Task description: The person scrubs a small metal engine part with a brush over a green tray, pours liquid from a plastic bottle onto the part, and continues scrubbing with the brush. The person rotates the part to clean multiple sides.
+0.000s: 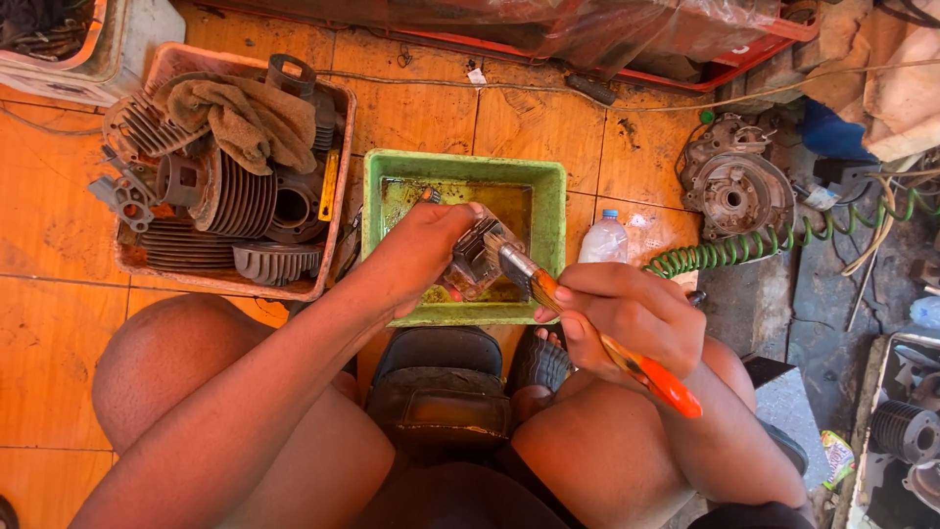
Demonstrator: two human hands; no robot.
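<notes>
Your left hand (421, 250) grips the finned metal engine part (473, 260), tilted over the green plastic tub (460, 171) on the tiled floor. Your right hand (627, 313) is closed around the orange-handled paintbrush (597, 338). The brush's long axis runs up-left from your fist, its bristles meeting the part's right face, so the part sits just left of and beyond your right hand.

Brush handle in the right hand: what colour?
Orange, on the brush held by the right hand; head view.
</notes>
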